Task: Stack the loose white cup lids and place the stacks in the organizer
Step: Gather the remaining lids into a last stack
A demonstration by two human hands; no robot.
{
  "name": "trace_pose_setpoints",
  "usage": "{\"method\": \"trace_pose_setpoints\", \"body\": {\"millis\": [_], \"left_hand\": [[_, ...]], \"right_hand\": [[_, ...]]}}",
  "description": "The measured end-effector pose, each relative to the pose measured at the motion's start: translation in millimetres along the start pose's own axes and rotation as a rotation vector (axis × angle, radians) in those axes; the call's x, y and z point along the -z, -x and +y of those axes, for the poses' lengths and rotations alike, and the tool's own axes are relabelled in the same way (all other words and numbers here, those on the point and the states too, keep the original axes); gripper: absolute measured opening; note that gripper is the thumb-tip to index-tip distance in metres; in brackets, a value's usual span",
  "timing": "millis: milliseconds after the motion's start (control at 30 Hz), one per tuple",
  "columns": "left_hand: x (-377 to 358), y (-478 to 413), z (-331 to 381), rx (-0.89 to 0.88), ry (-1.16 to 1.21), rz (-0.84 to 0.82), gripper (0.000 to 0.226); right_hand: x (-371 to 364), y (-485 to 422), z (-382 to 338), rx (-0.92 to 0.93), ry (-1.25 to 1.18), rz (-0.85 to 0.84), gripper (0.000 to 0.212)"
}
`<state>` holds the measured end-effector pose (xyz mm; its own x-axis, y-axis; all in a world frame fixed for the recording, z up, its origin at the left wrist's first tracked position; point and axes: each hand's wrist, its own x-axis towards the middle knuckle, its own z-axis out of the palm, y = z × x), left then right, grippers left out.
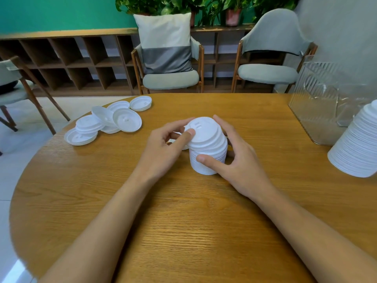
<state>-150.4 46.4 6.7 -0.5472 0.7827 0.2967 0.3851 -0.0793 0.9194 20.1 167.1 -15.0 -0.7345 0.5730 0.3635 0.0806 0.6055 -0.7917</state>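
My left hand pinches the top lid at its rim; my right hand curls fingers round the lid stack — upright on the tabletop.

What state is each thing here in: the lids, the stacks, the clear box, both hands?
Middle stack: upright, top lids skewed, held by both hands.
Loose lids: overlapping heap, unstacked.
Organizer: upright, no stack visible inside.
Tall stack: standing on the table, outside the organizer.
Left hand: thumb on the top lid.
Right hand: fingers curled round the middle stack.
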Motion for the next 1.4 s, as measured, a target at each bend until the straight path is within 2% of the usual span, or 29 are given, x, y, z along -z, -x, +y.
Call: {"method": "trace_pose_setpoints", "body": {"millis": [200, 367, 733, 933, 1100, 1167, 1233, 1333, 1400], "left_hand": [[-6.2, 3.5, -2.0, -0.001, -0.125, -0.054, 0.028], [-11.4, 8.3, 1.1, -0.054, -0.109, -0.067, 0.059], [-11.6, 6.6, 0.0, -0.068, -0.084, -0.073, 0.056], [-7.6, 5.1, -1.0, 0.015, 0.090, -0.163, 0.052], [-4.7, 3.4, -6.2, -0.006, 0.049, -0.223, 0.055], [-2.8, 2.6, -7.5, -0.011, 0.040, -0.190, 0.050], [-0.6, 2.5, -8.8, -0.051, -0.028, -0.067, 0.043], [1.9, 0.8, -13.1, -0.202, -0.217, 0.198, 0.012], [3.3, -1.6, -19.2, -0.303, -0.383, 0.257, 0.011]], "right_hand": [[-1.5, 0.6, 1.2, 0.009, -0.013, 0.000, 0.087], [-0.1, 0.5, 1.0, 0.007, -0.001, -0.009, 0.088], [-0.9, -0.4, 2.8, 0.021, 0.002, -0.024, 0.088], [-2.4, -0.1, 5.5, 0.027, 0.036, -0.018, 0.090], [-4.4, 1.1, 5.3, 0.033, 0.057, 0.014, 0.086], [-3.9, 0.6, 5.8, 0.033, 0.069, 0.039, 0.085], [-1.9, -0.2, 5.6, 0.022, 0.084, 0.058, 0.084], [1.4, 0.1, 5.8, 0.005, 0.078, 0.056, 0.084], [2.1, 0.4, 5.3, 0.005, 0.077, 0.059, 0.084]]}}
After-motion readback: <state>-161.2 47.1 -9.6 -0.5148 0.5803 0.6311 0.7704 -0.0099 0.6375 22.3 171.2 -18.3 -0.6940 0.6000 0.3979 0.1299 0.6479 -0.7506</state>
